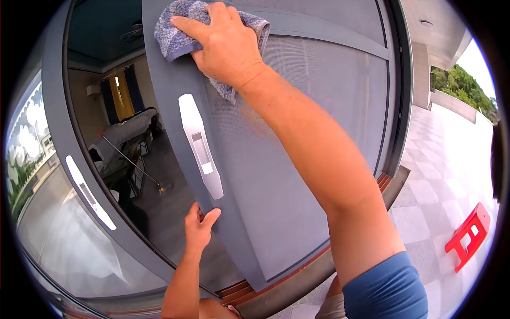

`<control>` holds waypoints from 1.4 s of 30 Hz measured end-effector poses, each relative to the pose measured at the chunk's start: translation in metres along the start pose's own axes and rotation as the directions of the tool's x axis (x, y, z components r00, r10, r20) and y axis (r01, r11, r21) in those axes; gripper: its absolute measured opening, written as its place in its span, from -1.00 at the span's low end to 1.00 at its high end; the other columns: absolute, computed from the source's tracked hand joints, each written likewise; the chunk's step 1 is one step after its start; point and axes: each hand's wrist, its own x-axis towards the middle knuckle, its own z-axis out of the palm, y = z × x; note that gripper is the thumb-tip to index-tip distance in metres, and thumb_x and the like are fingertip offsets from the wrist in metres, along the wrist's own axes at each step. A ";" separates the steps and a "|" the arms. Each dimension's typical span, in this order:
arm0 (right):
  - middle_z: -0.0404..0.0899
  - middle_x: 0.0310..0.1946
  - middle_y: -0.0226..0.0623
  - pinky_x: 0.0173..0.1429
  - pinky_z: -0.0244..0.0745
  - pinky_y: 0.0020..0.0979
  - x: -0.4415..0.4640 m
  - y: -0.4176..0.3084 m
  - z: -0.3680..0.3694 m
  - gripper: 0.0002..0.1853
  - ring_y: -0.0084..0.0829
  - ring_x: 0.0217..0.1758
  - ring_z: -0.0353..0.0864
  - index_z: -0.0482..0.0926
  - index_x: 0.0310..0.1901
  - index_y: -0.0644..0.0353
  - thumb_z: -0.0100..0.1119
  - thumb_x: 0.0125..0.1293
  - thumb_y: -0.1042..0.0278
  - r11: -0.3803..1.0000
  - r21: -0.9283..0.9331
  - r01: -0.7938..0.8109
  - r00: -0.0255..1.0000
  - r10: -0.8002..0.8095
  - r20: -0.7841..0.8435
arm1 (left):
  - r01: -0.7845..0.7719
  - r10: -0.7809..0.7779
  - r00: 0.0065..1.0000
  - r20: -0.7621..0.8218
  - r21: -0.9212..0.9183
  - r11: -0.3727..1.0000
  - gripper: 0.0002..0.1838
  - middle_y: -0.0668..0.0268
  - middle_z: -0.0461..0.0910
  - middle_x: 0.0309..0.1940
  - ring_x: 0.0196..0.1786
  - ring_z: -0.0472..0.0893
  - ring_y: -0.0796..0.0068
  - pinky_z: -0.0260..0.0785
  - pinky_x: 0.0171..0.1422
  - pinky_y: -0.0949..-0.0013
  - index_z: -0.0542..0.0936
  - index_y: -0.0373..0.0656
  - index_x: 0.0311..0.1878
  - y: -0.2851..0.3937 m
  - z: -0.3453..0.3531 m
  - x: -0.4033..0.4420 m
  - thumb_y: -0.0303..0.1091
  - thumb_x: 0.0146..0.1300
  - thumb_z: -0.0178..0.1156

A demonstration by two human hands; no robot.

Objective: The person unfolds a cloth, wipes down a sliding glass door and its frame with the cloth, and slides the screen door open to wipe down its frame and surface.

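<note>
A grey sliding screen door [297,138] fills the middle of the head view, with a white handle [202,146] on its grey frame. High on that frame, my right hand [228,45] presses a blue-grey cloth [178,29] against the surface, its fingers over the bunched fabric. Part of the cloth hangs below the palm. Lower down, my left hand [199,226] grips the edge of the door frame just under the handle, thumb on the front and fingers partly hidden behind it.
A glass door panel [79,239] with another white handle [90,192] stands at left. Through the opening are a room with curtains [123,93] and a thin pole [133,164]. A red stool [467,236] rests on the tiled floor [419,212] at right. Tracks [239,292] run below.
</note>
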 end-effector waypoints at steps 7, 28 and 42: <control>0.56 0.23 -0.17 0.21 0.68 0.02 -0.062 0.180 -0.052 -0.45 0.00 0.26 0.62 0.56 0.45 -0.63 0.33 0.45 0.05 0.714 -0.507 -0.483 0.833 0.553 -0.015 | 0.007 -0.008 1.000 0.008 0.073 0.997 -0.64 0.30 0.76 -0.10 -0.09 0.67 0.61 0.56 0.03 0.43 0.61 -0.37 0.17 0.006 -0.011 -0.005 -0.37 0.45 0.43; 0.56 0.25 0.13 0.37 0.52 0.07 0.168 -0.015 0.074 -0.36 0.18 0.26 0.58 0.56 0.47 -0.17 0.24 0.33 0.44 0.980 -0.183 0.080 0.992 -0.059 0.115 | -0.055 0.095 0.993 -0.074 0.421 0.905 -0.57 0.29 0.72 -0.50 -0.46 0.71 0.35 0.51 -0.31 0.29 0.69 -0.18 -0.10 -0.001 -0.001 -0.001 0.03 0.33 0.50; 0.49 0.38 0.20 0.31 0.48 -0.04 -0.066 -0.147 -0.068 -0.28 0.05 0.22 0.57 0.65 0.42 -0.28 0.29 0.20 0.53 0.941 -0.009 0.339 0.803 -0.284 0.523 | -0.053 0.132 0.980 -0.152 0.440 0.897 -0.42 0.13 0.81 -0.21 -0.16 0.82 0.07 0.64 -0.06 0.12 0.62 -0.19 0.20 0.012 -0.003 -0.025 0.00 0.30 0.54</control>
